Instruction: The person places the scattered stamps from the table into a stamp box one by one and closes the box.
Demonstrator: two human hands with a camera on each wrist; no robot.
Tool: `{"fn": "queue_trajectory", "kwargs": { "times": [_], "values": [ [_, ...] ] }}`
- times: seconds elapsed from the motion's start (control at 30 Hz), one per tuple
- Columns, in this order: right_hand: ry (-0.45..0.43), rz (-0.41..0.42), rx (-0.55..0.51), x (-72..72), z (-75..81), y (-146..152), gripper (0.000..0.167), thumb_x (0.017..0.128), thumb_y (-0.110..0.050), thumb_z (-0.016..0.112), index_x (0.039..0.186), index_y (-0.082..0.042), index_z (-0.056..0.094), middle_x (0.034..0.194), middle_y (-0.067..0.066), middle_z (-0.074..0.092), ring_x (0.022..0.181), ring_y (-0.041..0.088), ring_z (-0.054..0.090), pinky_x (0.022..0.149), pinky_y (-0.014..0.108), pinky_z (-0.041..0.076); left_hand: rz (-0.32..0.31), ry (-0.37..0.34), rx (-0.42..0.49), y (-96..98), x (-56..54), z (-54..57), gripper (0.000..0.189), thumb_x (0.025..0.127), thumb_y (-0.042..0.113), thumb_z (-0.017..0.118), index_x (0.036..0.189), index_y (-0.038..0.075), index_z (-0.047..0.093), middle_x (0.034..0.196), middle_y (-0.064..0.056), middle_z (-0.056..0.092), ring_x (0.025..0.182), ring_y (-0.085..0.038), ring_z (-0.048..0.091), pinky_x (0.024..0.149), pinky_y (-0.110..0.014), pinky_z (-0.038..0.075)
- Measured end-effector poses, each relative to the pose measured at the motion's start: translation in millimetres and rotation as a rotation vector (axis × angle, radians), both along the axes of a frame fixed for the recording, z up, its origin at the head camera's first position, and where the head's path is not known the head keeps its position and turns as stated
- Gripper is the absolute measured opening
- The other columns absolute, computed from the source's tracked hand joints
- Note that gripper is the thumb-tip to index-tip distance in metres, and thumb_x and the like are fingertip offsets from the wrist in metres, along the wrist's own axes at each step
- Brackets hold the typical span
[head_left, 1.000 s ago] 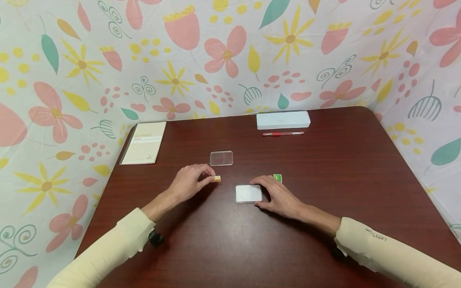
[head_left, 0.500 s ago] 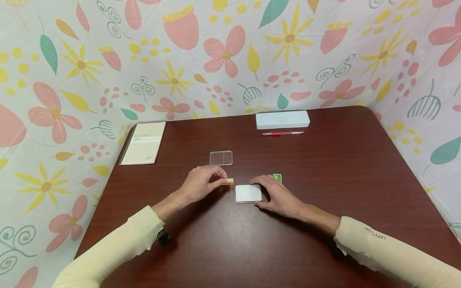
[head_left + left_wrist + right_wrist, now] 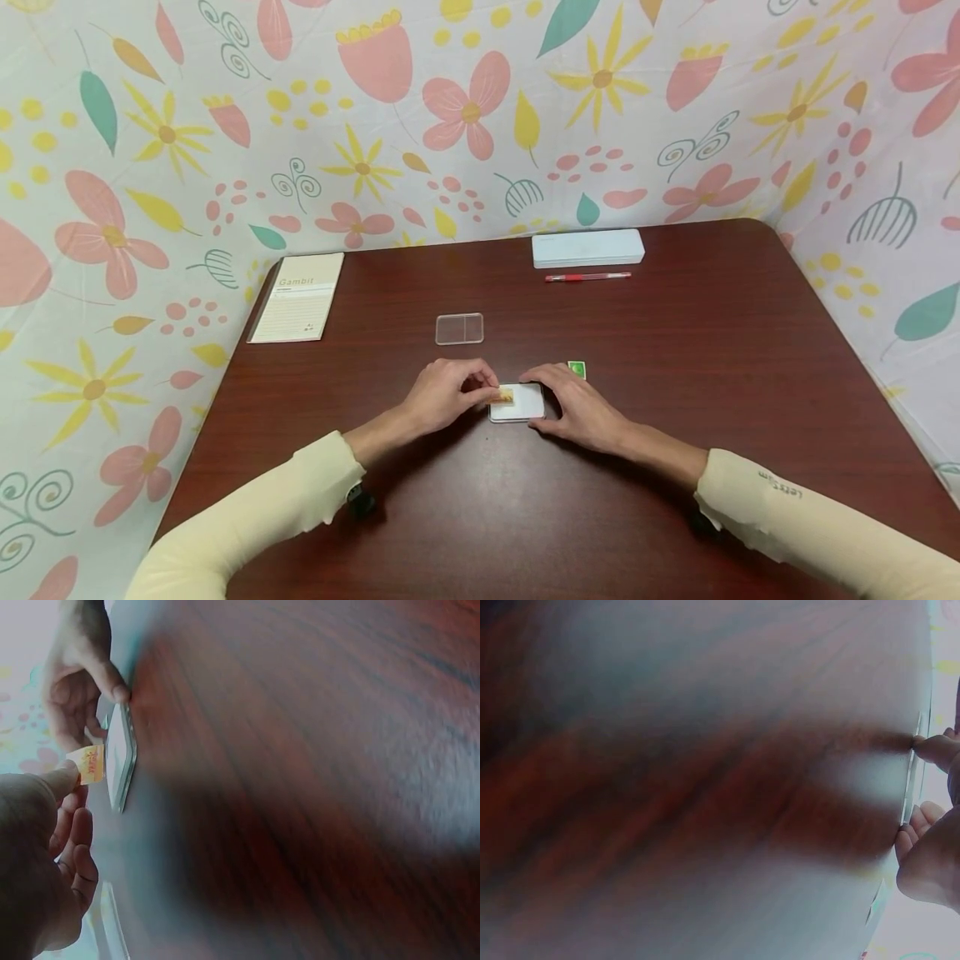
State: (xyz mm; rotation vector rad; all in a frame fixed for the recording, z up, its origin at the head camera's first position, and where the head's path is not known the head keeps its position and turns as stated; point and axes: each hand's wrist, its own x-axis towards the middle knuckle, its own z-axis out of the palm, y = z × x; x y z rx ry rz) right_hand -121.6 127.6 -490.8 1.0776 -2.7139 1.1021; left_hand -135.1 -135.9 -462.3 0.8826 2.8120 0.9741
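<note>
My left hand (image 3: 442,396) pinches a small yellow-orange stamp-like paper (image 3: 91,764) between thumb and index finger. In the head view the paper overlaps the left part of a shallow clear plastic case (image 3: 528,403) with a white surface inside. The case lies flat on the table. From the right, my right hand (image 3: 583,410) holds its end, thumb at the near edge and fingers at the far edge. Just behind the right hand's fingers lies a green stamp-like piece (image 3: 577,368), partly hidden. A clear rectangular lid (image 3: 460,329) lies flat beyond the left hand.
A cream notebook (image 3: 296,300) lies at the back left of the brown table (image 3: 480,517). At the back right sit a pale blue flat box (image 3: 588,248) and, in front of it, a red pen (image 3: 588,277). A flowered cloth (image 3: 480,108) hangs behind the table.
My left hand has moved right and slightly nearer, carrying the yellow-orange paper from the table's left side to over the case. The right hand has kept its hold on the case.
</note>
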Motion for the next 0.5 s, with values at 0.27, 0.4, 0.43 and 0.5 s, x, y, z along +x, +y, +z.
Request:
{"fn": "queue_trajectory", "kwargs": {
  "times": [0.27, 0.4, 0.43, 0.5],
  "values": [
    [0.001, 0.001, -0.003, 0.0, 0.1, 0.2, 0.062, 0.078, -0.009, 0.095, 0.13, 0.0, 0.065, 0.128, 0.013, 0.069, 0.119, 0.029, 0.062, 0.102, 0.051, 0.05, 0.003, -0.044, -0.001, 11.0, 4.2, -5.5, 0.01, 0.094, 0.03, 0.083, 0.094, 0.025, 0.075, 0.085, 0.016, 0.072, 0.077, 0.002, 0.064, 0.072, -0.027, 0.05],
    [0.026, 0.002, -0.012, 0.2, -1.2, 0.2, 0.061, 0.077, -0.008, 0.095, 0.13, 0.001, 0.066, 0.127, 0.013, 0.069, 0.118, 0.03, 0.062, 0.1, 0.052, 0.051, 0.015, -0.036, -0.014, 13.8, 5.0, -8.5, 0.01, 0.095, 0.029, 0.083, 0.093, 0.025, 0.074, 0.083, 0.016, 0.071, 0.075, 0.002, 0.063, 0.07, -0.027, 0.05],
    [0.032, 0.003, -0.016, 0.4, -1.3, 0.3, 0.061, 0.077, -0.007, 0.096, 0.129, 0.001, 0.066, 0.126, 0.014, 0.069, 0.118, 0.031, 0.063, 0.1, 0.052, 0.051, 0.021, -0.029, -0.019, 14.2, 5.0, -9.3, 0.01, 0.095, 0.029, 0.083, 0.093, 0.025, 0.074, 0.082, 0.016, 0.071, 0.074, 0.002, 0.062, 0.069, -0.027, 0.05],
    [0.042, 0.004, -0.021, 0.7, -1.7, 0.5, 0.061, 0.076, -0.006, 0.095, 0.129, 0.002, 0.066, 0.125, 0.013, 0.069, 0.117, 0.031, 0.063, 0.099, 0.053, 0.051, 0.035, -0.018, -0.034, 14.8, 5.1, -11.1, 0.01, 0.095, 0.03, 0.083, 0.093, 0.025, 0.074, 0.081, 0.016, 0.069, 0.071, 0.002, 0.06, 0.067, -0.027, 0.049]
  ]
}}
